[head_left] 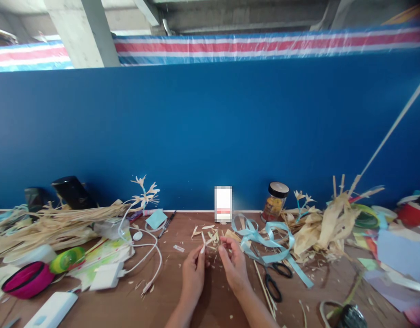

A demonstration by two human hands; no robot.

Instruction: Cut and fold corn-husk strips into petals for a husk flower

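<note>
Left fingers (200, 262): pinching a pale strip (203, 243), thumb against index, tip poking up past the nails. Looks like dry husk, can't confirm. Right fingers (226, 243): thumb and index drawn close together, pads turned toward the strip; can't tell if anything thin is between them.

Handling, my guess: next to no weight, papery, a bit springy along its length, easy to crease or split. Not likely slippery. Best hold is low at the base, light pinch, tip left free.

Position: strip sits in the left fingertips, above the tabletop (151, 310), right fingers just across from it, a small gap between the hands. Scraps (213, 237) lie just beyond both sets of fingers. Ribbon (280, 255) and scissors (269, 268) are right of the right fingers.
</note>
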